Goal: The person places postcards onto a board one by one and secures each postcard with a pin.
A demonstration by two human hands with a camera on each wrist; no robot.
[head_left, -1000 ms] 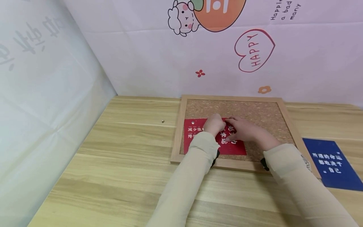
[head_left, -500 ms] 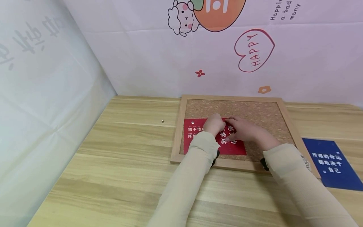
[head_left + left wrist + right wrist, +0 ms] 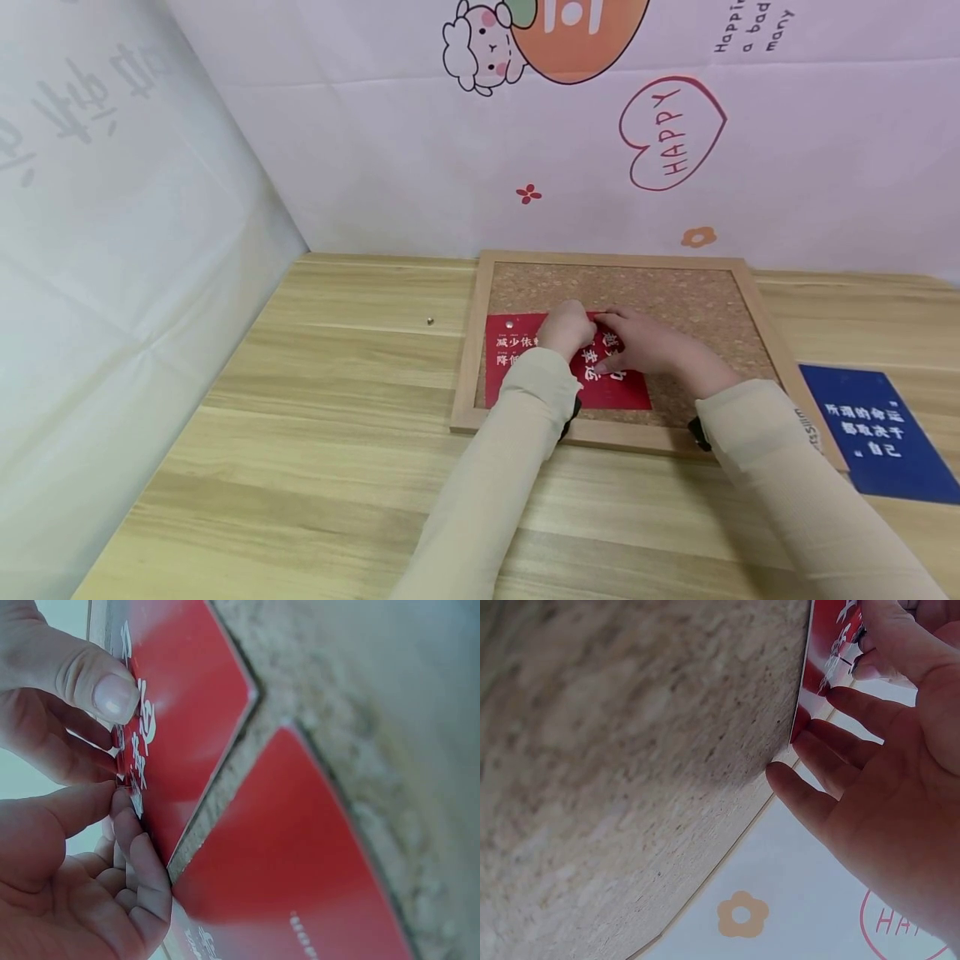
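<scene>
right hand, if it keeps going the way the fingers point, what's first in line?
Probably the left hand: the right hand points left across the red card, fingertips almost against it. Whether they already touch is unclear.

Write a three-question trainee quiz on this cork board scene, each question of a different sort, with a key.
1. True or false: the red card lies on the cork board.
2. Which card lies on the table, off the board? A blue, B green, C yellow.
3. Fill in: the left hand and right hand meet at the red card's ___ edge.

Key: 1 true; 2 A, the blue card; 3 top.
</scene>
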